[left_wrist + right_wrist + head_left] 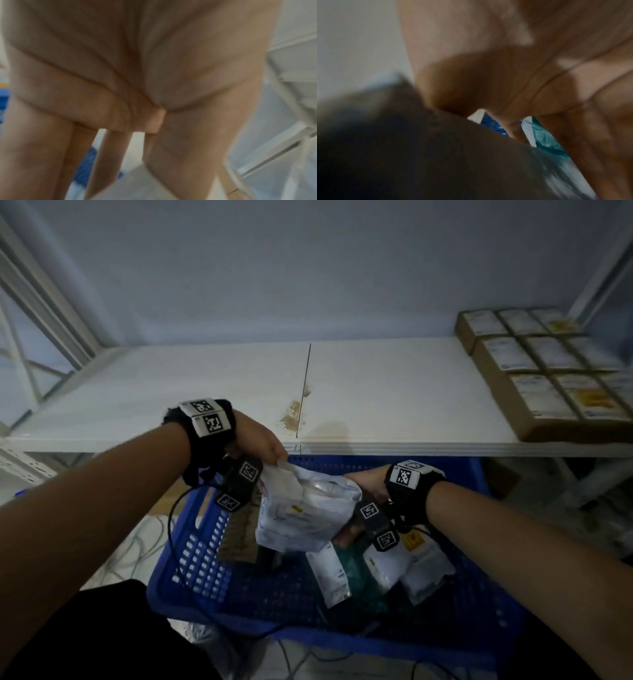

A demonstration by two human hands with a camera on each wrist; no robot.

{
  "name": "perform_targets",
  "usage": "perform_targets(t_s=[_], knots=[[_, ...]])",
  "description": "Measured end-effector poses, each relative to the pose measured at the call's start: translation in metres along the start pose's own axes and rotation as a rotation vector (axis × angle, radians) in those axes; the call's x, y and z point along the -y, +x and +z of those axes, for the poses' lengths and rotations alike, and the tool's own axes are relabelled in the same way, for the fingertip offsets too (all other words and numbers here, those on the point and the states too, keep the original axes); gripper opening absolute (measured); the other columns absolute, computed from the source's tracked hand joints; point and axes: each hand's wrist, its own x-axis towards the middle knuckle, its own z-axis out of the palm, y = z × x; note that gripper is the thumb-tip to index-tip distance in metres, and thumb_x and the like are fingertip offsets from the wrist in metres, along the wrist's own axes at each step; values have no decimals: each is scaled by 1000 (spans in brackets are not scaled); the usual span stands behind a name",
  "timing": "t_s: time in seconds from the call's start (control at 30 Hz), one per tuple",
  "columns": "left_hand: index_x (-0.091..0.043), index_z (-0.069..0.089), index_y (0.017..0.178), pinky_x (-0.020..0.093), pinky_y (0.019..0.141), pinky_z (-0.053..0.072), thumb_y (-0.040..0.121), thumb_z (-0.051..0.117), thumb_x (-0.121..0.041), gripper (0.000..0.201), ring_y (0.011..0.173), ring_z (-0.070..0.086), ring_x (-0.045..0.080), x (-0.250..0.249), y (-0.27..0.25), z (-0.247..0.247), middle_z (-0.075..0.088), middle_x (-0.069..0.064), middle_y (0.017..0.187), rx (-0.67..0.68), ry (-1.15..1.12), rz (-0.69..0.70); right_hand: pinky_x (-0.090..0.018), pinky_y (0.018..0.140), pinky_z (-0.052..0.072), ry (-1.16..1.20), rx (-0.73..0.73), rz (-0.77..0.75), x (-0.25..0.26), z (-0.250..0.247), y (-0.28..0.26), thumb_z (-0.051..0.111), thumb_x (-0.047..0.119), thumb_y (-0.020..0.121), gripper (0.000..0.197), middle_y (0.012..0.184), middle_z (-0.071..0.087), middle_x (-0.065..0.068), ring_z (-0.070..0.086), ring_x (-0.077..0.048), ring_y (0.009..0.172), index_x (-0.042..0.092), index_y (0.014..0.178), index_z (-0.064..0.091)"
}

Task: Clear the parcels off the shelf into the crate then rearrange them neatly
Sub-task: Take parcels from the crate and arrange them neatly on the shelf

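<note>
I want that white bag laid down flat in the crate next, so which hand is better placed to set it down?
Probably the left hand: it pinches the white bag's top edge above the blue crate, so it can lower it. The right hand is mostly hidden behind the bag, its grip unclear.

1. A pale blue-grey wall (308, 268) runs behind everything.
2. A white metal frame with crossed braces (30, 337) stands at the left.
3. Loose grey and black cables (137, 546) lie tangled on the pale floor (113, 573).
4. A brown stain (291, 414) marks the white board beside a thin dark seam (306, 385).
</note>
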Motion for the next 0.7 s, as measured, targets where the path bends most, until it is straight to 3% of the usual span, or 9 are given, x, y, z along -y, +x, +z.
perform_targets(t_s=[0.07, 0.1, 0.17, 0.27, 0.33, 0.4, 0.47, 0.57, 0.7], knots=[[-7, 60, 77, 25, 65, 54, 89, 47, 9, 24, 62, 63, 14, -16, -16, -8, 65, 3, 68, -53, -30, 49, -42, 84, 55, 81, 76, -94, 5, -2, -14, 59, 29, 78, 49, 103, 68, -27, 70, -31, 77, -3, 114, 61], [-6, 59, 77, 25, 64, 55, 89, 45, 11, 25, 61, 64, 14, -25, -26, -15, 66, 4, 67, -66, -66, 77, -44, 88, 51, 129, 51, -116, 7, -4, -21, 55, 30, 79, 48, 106, 66, -31, 69, -37, 85, -6, 109, 62], [-3, 58, 77, 22, 61, 58, 90, 41, 12, 26, 60, 67, 13, -48, -50, -22, 67, 3, 64, -127, -64, 137, -40, 91, 49, 168, -139, -138, 14, -18, -27, 37, 22, 99, 41, 126, 56, -28, 60, -36, 106, -9, 122, 51], [-4, 62, 72, 19, 54, 55, 89, 49, 4, 23, 57, 67, 13, -71, -70, -40, 67, 2, 61, -127, -109, 209, -27, 68, 57, 98, -190, -184, 38, -37, -47, 44, 11, 99, 31, 96, 59, -5, 63, -18, 82, -1, 127, 51], [-12, 69, 67, 19, 54, 55, 67, 77, -15, 8, 59, 67, 12, -88, -83, -47, 67, 2, 64, -125, -107, 241, -27, 58, 57, 60, -126, -217, 51, -55, -73, 61, 14, 88, 29, 89, 59, -16, 65, -18, 64, -9, 106, 65], [-17, 71, 74, 18, 58, 55, 46, 89, -32, 37, 65, 67, 11, -99, -86, -53, 68, 0, 72, -160, -125, 281, -25, 52, 56, 99, -114, -230, 63, -69, -90, 48, 17, 95, 28, 89, 54, -25, 64, -19, 55, -6, 95, 64], [-16, 67, 87, 20, 65, 55, 65, 78, -38, 33, 77, 66, 13, -112, -82, -51, 67, -1, 84, -247, -186, 312, -23, 53, 54, 132, -204, -274, 67, -82, -99, 35, 16, 101, 28, 85, 57, -23, 61, -19, 58, -1, 97, 57], [-14, 60, 103, 27, 83, 51, 89, 55, -39, 30, 94, 60, 18, -121, -62, -51, 62, -3, 102, -376, -404, 382, -21, 49, 53, 250, -330, -353, 69, -103, -101, 38, 15, 102, 23, 66, 65, -10, 63, -15, 52, 4, 94, 56], [-8, 55, 97, 28, 74, 51, 94, 53, -35, 27, 82, 59, 20, -126, -23, -47, 60, 5, 96, -556, -646, 407, -28, 62, 55, 302, -535, -454, 63, -120, -98, 63, 24, 91, 28, 89, 69, -11, 67, -20, 71, 3, 109, 61]])
